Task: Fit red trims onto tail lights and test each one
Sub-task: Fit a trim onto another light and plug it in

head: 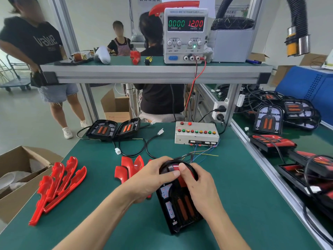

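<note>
A black tail light point(178, 208) with orange strips lies on the green mat in front of me. My left hand point(153, 179) grips its upper left side, thumb across the top. My right hand point(196, 179) grips the upper right side, thumb pressing a red trim point(182, 182) onto the lamp's middle. Loose red trims lie in a pile point(57, 184) at the left and a smaller group point(128, 168) sits just left of my left hand. Thin coloured wires run from the lamp's top toward the test box point(197, 133).
Two tail lights point(113, 129) with cables and white plugs point(117, 151) lie at the far left of the mat. Many lamps point(281, 120) are stacked on the right bench. A power supply point(185, 35) reads 12.00 V on the shelf. Cardboard box point(16, 170) at left. People stand and sit beyond the bench.
</note>
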`<state>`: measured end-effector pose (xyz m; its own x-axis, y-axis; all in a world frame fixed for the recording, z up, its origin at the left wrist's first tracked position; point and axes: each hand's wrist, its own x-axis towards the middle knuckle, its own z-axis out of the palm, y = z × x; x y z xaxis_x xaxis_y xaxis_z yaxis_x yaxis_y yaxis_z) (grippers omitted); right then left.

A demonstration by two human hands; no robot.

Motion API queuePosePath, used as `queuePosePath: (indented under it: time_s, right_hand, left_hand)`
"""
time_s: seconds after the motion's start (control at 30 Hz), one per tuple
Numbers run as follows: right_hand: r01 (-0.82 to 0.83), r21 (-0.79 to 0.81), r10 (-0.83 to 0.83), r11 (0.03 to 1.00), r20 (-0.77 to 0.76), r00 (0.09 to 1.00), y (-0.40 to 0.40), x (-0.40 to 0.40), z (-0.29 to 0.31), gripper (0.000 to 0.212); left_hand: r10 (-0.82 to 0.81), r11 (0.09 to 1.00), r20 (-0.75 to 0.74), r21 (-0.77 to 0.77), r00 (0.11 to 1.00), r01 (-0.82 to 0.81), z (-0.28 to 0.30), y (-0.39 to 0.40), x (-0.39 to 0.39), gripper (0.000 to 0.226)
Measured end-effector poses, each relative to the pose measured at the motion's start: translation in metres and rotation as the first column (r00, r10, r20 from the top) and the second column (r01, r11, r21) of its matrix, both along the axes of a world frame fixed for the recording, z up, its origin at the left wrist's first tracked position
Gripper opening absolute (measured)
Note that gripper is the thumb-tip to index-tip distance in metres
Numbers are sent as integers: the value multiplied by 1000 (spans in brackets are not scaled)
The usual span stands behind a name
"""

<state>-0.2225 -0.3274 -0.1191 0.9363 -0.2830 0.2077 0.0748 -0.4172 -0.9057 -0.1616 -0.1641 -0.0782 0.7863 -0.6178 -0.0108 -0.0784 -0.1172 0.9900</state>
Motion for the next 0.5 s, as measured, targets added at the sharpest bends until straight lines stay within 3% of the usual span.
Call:
queuePosePath:
  time_s: [0.13, 0.33, 0.5]
  right_hand:
    - [-130, 170, 142, 977, -62, 988, -10, -5, 0, 58]
    - [-224, 242, 259, 944, -124, 958, -47, -48, -25, 35]
    - [-174, 200, 198, 964, -105, 975, -37, -60, -40, 25]
  left_hand:
    - [26, 1000, -15, -6, 1000, -26, -2, -2, 3, 14]
    - [80, 968, -318, -203, 945, -151, -3, 5, 14, 19]
    - [93, 961, -381, -206, 920, -182, -8, 0, 17, 15]
